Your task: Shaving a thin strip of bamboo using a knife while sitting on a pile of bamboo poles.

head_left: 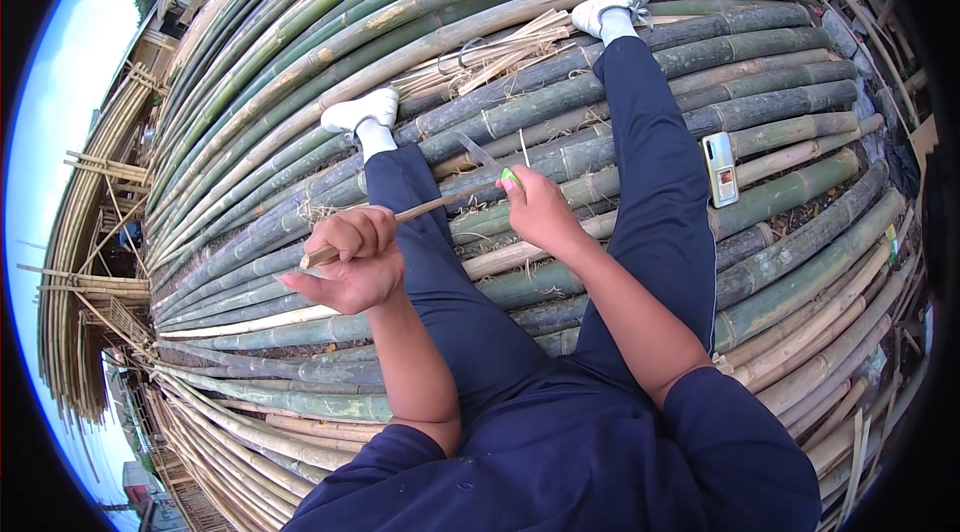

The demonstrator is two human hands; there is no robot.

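My left hand (352,254) is closed around a thin bamboo strip (432,205), whose near end pokes out past the curled fingers. The thumb points off to the left. From there the strip slants up and right to my right hand (543,215). That hand grips a knife (480,151) with a bit of green handle showing at the thumb. Its pale blade juts up and left, and the strip's far end meets the right fingers close to the handle. Whether the edge touches the strip, I cannot tell.
I sit on rows of bamboo poles (560,107), legs spread. A bundle of split bamboo strips (510,50) lies between my white shoes. A phone (720,170) rests beside my right leg. Thin shavings (318,212) are scattered around. Stacked poles on a rack (85,282) stand at the left.
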